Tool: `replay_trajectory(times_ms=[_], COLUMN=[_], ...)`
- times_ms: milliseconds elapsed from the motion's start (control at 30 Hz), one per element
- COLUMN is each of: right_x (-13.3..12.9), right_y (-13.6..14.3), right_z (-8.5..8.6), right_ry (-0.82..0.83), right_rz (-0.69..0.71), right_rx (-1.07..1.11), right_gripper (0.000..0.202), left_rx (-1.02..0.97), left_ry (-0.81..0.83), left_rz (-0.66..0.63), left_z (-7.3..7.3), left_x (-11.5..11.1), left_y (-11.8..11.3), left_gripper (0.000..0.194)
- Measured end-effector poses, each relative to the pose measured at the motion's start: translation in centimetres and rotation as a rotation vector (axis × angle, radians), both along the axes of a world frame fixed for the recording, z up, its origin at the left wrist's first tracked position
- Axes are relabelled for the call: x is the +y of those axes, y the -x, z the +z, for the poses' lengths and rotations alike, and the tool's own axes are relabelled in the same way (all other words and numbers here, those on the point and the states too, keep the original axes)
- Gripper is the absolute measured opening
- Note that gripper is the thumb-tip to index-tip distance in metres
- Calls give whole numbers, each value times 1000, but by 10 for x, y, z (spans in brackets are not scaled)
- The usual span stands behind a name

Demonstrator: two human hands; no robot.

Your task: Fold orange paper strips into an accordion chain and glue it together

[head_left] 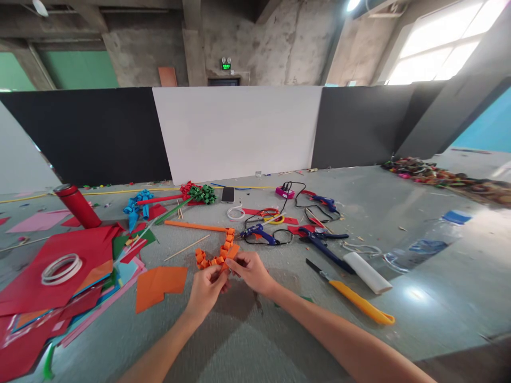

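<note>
An orange chain of curled paper loops [227, 242] bends in front of me, joined at its top to a long orange strip [195, 226]. My left hand [207, 287] pinches the chain's lower part from below. My right hand [250, 270] is closed on a small orange paper piece [232, 251] at the chain's right side. The fingertips of both hands nearly meet. Orange paper sheets [162, 284] lie left of my left hand. A thin wooden stick [187, 248] rests just beyond them.
Red sheets [91, 250] and a red bottle [77, 206] are at the left. Blue glue guns [259, 233] with black cords, pliers [325, 247], a yellow-handled knife [359, 300], a white block [367, 272] and a plastic bottle [429, 242] are right. A phone [228, 194] lies beyond.
</note>
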State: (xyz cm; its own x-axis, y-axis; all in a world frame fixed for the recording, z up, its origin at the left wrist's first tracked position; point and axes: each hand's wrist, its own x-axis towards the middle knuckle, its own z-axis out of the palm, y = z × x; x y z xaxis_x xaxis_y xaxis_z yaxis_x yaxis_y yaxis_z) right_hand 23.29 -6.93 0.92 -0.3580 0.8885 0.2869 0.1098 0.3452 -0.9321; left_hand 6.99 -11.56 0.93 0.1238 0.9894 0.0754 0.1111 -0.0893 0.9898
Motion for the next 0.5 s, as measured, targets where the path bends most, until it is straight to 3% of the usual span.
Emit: replay_trajectory(times_ms=[500], right_x=[5], right_y=[-7], right_z=[7], right_ry=[12], right_rz=[-124], right_rx=[186], right_gripper=[50], left_rx=[17], left_ry=[38], left_rz=[-88], left_z=[7], left_x=[-2], left_y=[-2], left_gripper=[43])
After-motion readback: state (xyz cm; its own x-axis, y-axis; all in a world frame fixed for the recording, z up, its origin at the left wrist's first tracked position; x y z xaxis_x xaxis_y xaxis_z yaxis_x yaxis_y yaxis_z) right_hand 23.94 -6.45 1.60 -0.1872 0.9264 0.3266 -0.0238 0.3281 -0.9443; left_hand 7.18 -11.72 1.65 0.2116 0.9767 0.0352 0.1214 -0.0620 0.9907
